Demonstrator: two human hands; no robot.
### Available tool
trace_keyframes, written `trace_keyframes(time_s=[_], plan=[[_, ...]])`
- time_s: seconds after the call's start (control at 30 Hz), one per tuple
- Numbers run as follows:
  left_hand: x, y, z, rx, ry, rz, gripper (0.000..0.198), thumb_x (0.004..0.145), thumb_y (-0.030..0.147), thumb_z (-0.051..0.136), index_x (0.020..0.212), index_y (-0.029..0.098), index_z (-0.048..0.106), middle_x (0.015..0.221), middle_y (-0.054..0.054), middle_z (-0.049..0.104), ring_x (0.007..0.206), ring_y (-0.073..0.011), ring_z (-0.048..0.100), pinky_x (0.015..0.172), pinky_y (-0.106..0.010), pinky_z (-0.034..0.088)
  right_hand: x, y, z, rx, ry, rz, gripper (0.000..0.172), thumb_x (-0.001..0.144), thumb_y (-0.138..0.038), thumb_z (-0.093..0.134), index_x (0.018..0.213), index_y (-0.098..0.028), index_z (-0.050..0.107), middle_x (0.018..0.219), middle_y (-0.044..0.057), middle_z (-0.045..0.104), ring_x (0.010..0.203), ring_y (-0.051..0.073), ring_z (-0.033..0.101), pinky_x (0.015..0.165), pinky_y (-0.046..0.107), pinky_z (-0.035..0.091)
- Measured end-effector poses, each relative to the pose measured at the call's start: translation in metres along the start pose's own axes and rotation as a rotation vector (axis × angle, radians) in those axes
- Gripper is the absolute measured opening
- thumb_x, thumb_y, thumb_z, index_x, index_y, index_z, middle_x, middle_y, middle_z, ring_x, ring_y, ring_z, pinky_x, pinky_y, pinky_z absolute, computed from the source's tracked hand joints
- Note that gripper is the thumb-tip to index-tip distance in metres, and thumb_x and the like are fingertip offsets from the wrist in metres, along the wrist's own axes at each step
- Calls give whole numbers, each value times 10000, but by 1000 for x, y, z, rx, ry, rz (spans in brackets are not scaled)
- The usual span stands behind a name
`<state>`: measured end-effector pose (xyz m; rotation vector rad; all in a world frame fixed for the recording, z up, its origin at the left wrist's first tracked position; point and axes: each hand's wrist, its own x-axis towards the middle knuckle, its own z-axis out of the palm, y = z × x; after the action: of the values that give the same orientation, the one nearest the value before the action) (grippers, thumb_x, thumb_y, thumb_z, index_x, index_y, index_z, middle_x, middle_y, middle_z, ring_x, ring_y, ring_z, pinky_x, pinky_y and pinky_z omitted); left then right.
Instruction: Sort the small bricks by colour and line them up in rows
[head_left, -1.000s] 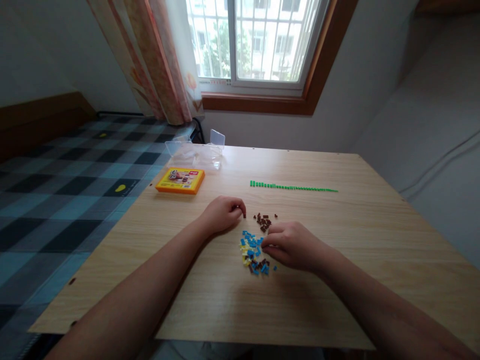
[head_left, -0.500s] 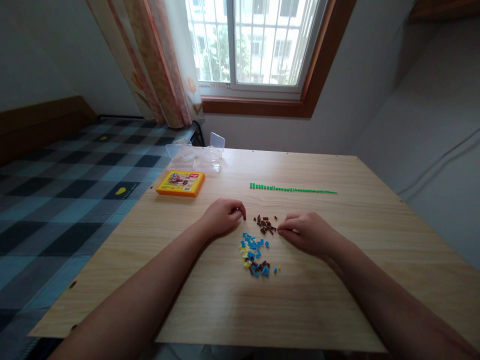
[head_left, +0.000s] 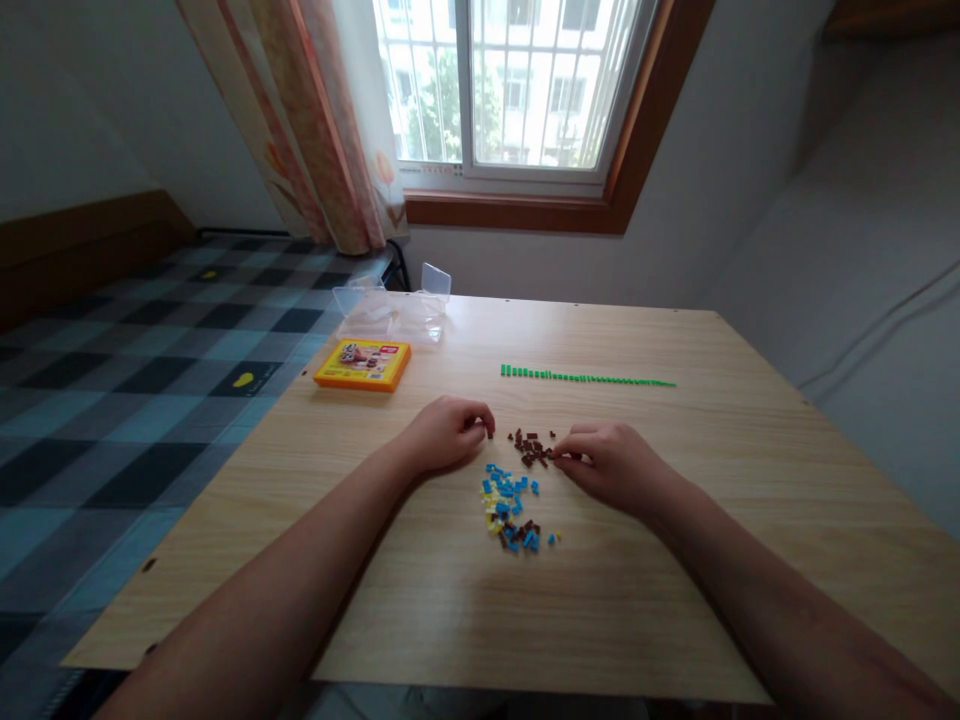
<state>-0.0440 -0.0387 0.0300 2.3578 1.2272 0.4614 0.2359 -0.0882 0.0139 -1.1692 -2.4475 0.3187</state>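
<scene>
My left hand [head_left: 448,432] rests on the wooden table [head_left: 675,600], fingers curled, pinching a small brown brick [head_left: 490,432] at its fingertips. My right hand [head_left: 611,462] lies to the right, fingers pinched together at the edge of a little heap of brown bricks [head_left: 529,446]. Whether it holds a brick is too small to tell. Just nearer to me lies a mixed pile of blue, yellow and brown bricks [head_left: 510,510]. A long straight row of green bricks [head_left: 585,377] runs across the table farther back.
An orange box [head_left: 362,362] lies at the table's left side, with a clear plastic container [head_left: 394,305] behind it. A bed with a checked blue cover [head_left: 112,390] adjoins the table's left edge. A window and curtain stand beyond.
My right hand has moved from the mixed blue pile up and right to the brown heap. My left hand has stayed in place with its brick.
</scene>
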Motion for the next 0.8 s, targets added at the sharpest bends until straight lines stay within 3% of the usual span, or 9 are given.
trace_keyframes(time_s=[0.2,0.43,0.63,0.8], plan=[[-11,24,-12,206,-163,42,156,788,180,545,782,202,700,690,-10,668,606,-143,530,580,-263,342,0,-9,2,79,90,-71,176,938,-223,603,970,-243,775,841,17,743,697,122,632,652,250,423],[-20,39,-29,301,-253,51,314,840,406,614,604,201,630,554,-13,585,477,-136,404,517,-300,294,-2,-31,1,101,-66,-257,211,957,-243,545,889,-223,743,734,13,668,664,131,564,626,272,370],[-23,37,-27,240,-354,-76,394,761,498,702,522,202,597,477,-2,532,418,-121,362,490,-295,286,-1,-30,2,82,-150,-282,201,921,-195,550,826,-211,726,766,15,667,665,123,552,619,265,361],[-24,38,-27,277,-422,-141,402,770,536,670,548,203,637,480,-15,541,428,-132,371,507,-303,296,3,-31,11,84,-161,-291,219,975,-235,543,925,-247,757,856,18,696,741,130,590,678,261,399]])
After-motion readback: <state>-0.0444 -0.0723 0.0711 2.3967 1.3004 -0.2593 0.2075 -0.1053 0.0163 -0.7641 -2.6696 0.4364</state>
